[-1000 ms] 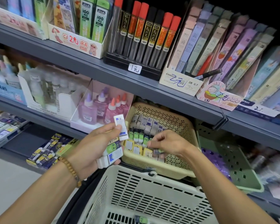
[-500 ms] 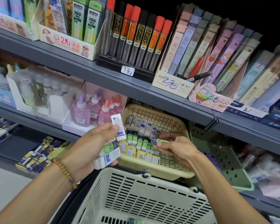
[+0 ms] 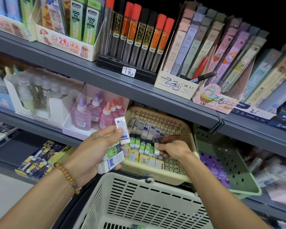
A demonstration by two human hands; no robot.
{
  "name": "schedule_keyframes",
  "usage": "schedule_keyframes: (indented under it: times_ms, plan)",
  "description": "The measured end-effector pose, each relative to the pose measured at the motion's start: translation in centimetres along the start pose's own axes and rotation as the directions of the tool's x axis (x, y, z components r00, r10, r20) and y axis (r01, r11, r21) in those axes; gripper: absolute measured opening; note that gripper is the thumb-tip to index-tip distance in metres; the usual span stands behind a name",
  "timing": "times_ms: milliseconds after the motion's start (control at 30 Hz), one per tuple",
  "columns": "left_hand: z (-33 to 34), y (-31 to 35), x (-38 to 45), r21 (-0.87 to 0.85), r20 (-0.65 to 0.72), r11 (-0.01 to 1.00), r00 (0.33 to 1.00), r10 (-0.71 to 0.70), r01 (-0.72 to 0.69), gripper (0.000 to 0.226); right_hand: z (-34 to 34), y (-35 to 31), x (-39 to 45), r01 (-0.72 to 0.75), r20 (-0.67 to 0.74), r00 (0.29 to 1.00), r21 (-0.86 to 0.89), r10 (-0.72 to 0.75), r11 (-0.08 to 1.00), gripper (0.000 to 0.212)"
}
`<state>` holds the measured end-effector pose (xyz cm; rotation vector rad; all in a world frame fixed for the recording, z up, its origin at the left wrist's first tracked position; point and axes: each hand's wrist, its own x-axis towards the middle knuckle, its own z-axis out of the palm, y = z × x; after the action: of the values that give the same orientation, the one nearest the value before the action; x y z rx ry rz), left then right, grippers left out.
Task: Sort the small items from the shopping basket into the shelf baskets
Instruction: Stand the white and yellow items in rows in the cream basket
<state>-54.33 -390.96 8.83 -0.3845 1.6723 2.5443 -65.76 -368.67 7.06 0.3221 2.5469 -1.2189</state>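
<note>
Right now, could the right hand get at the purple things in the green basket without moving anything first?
Probably yes. The right hand is in the beige basket, pinching a green eraser. The green basket sits just beside it, open on top, its purple items uncovered. It would need to set the eraser down first.

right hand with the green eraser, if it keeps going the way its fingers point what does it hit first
Probably the row of green-sleeved erasers standing in the beige perforated shelf basket. The right hand points left and slightly down, pinching a green and white eraser right at that row's end. Depth is uncertain.
</note>
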Motion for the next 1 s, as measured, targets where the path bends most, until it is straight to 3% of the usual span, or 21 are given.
schedule_keyframes:
  times_ms: [100, 233, 300, 433, 600, 700, 800, 867, 933, 1000]
  plan:
    - [0.1, 0.2, -0.1, 0.003, 0.007, 1.0, 1.0, -0.005, 0.005, 0.028, 0.6, 0.0, 0.5, -0.011, 0.059, 0.998, -0.069, 0.015, 0.998, 0.01]
    - [0.1, 0.3, 0.0, 0.055, -0.003, 0.998, 1.0, -0.011, 0.011, 0.006, 0.9, 0.0, 0.8, 0.023, 0.059, 0.998, -0.076, -0.018, 0.997, 0.012]
    - [0.1, 0.3, 0.1, 0.099, 0.004, 0.995, 1.0, -0.029, 0.029, 0.007, 1.1, -0.3, 0.6, 0.031, 0.079, 0.996, -0.029, -0.029, 0.999, 0.008]
    - [0.3, 0.6, -0.2, 0.157, 0.035, 0.986, 0.998, -0.06, 0.054, 0.01, 1.1, -1.3, -0.8, 0.196, -0.01, 0.98, -0.164, -0.2, 0.967, 0.008]
    - [0.5, 1.0, -0.3, 0.235, 0.054, 0.97, 0.996, -0.077, 0.062, 0.012, 1.9, -4.4, -5.4, 0.433, 0.166, 0.853, 0.306, -0.495, 0.848, 0.02]
    - [0.6, 1.3, -0.4, 0.291, 0.114, 0.956, 0.99, -0.084, 0.047, 0.014, 2.9, -5.3, -6.8, 0.481, 0.242, 0.778, 0.363, -0.58, 0.798, 0.01]
    - [0.6, 1.3, -0.3, 0.284, 0.124, 0.958, 0.989, -0.082, 0.044, 0.013, 3.1, -4.8, -6.6, 0.404, 0.241, 0.809, 0.434, -0.535, 0.806, 0.009]
    - [0.6, 1.3, 0.0, 0.221, 0.075, 0.974, 0.996, -0.055, 0.037, 0.015, 2.4, -3.9, -5.9, 0.289, 0.183, 0.883, 0.513, -0.432, 0.808, 0.009]
    - [0.9, 1.3, 0.2, 0.075, 0.04, 0.997, 0.999, -0.032, 0.029, 0.017, 1.3, -2.5, -4.6, 0.209, 0.031, 0.965, 0.502, -0.259, 0.839, 0.006]
    - [1.2, 1.3, 0.5, -0.103, 0.027, 0.994, 0.999, -0.024, 0.026, 0.017, 0.0, -1.1, -2.7, 0.171, -0.148, 0.982, 0.418, -0.119, 0.892, 0.01]
